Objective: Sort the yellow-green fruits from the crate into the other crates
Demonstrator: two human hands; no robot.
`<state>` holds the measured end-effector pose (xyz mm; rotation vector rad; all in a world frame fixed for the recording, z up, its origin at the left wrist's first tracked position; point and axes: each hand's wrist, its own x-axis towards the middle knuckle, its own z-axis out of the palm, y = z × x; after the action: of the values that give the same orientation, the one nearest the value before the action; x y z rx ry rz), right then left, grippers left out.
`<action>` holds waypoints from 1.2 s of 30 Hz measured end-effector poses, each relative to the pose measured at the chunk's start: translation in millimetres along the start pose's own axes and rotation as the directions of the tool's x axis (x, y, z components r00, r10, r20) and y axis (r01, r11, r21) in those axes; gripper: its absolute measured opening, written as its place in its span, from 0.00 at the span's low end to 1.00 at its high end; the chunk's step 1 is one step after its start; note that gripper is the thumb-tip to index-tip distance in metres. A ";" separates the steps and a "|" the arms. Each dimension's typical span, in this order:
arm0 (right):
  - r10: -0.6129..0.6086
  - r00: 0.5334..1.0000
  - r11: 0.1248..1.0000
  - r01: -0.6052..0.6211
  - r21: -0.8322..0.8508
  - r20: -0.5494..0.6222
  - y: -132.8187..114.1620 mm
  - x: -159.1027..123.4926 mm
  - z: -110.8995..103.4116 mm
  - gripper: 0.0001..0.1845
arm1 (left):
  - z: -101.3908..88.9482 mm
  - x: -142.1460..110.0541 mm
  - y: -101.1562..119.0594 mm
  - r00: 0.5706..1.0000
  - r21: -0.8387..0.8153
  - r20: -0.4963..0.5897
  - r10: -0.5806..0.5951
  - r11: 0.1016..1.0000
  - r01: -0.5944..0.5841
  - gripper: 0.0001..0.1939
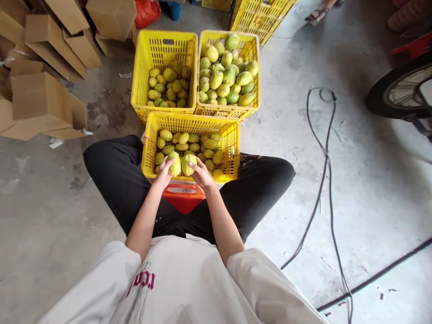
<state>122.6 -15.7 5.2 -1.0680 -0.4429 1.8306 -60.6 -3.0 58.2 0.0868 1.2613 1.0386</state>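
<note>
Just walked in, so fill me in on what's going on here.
A person in a pale cloth shirt has a ribbed, oval yellow-green fruit in each hand: the left hand holds one, the right hand the other. The two are side by side above a yellow plastic crate between the knees, with more fruit inside. Beyond it stand two more yellow crates of fruit, the right one fuller than the left one.

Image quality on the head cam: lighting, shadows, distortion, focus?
Head view: soft, uneven light, floor paler beside the yellow crates, shadowed near the wheel; same head view: wide-angle stretching, near sleeves looming large; head view again: held fruits fairly sharp.
</note>
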 end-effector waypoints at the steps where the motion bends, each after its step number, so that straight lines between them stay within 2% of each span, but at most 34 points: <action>1: -0.010 1.000 1.000 0.010 0.016 -0.008 0.1 0.2 1.6 0.44 | 1.6 -1.4 1.5 1.000 -0.037 0.012 -0.026 0.999 0.026 0.16; 4: -0.045 0.998 0.996 0.047 0.070 -0.034 1.5 1.7 3.5 0.40 | 8.0 -4.9 3.0 0.994 -0.109 0.070 -0.080 0.990 0.087 0.17; 8: -0.027 0.996 0.990 0.039 0.132 -0.087 3.8 5.0 2.2 0.31 | 16.8 -8.6 -1.8 0.995 -0.102 0.090 -0.037 0.994 0.047 0.19; 12: -0.037 0.991 0.975 0.065 0.214 -0.129 4.6 6.7 4.5 0.35 | 24.4 -14.0 -6.5 0.995 -0.103 0.093 -0.023 0.994 0.033 0.25; 15: -0.041 0.990 0.972 0.071 0.224 -0.136 1.3 4.4 7.7 0.33 | 29.3 -18.4 -7.1 0.995 -0.100 0.103 -0.011 0.995 0.021 0.28; 20: 0.005 0.996 0.967 0.017 0.253 -0.084 -14.3 -2.8 8.9 0.32 | 35.2 -20.7 -5.4 0.994 -0.170 0.111 -0.015 0.985 0.034 0.28; 25: -0.040 0.995 0.971 0.060 0.232 -0.090 -25.4 -6.6 6.2 0.38 | 41.1 -21.5 -4.9 0.990 -0.180 0.138 -0.002 0.983 0.027 0.27; 27: -0.045 0.993 0.970 0.070 0.234 -0.111 -23.8 -6.6 5.4 0.36 | 43.8 -22.8 -6.5 0.987 -0.161 0.162 0.021 0.987 0.006 0.29; 30: -0.009 0.990 0.968 0.044 0.246 -0.139 -16.6 -5.4 5.7 0.34 | 45.9 -24.7 -11.0 0.989 -0.114 0.142 0.039 0.993 -0.023 0.31; 33: 0.014 0.991 0.973 0.017 0.228 -0.133 -9.1 -3.4 6.9 0.37 | 44.8 -24.8 -14.7 0.995 -0.054 0.103 0.005 0.999 0.000 0.30; 36: -0.021 0.991 0.979 0.047 0.201 -0.129 -4.0 -0.7 7.2 0.38 | 42.3 -23.2 -14.5 0.996 -0.043 0.092 -0.013 0.999 0.017 0.27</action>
<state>119.0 -13.3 12.3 -1.0214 -0.1929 1.7252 -16.5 -7.1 82.3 0.0902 1.1538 1.0379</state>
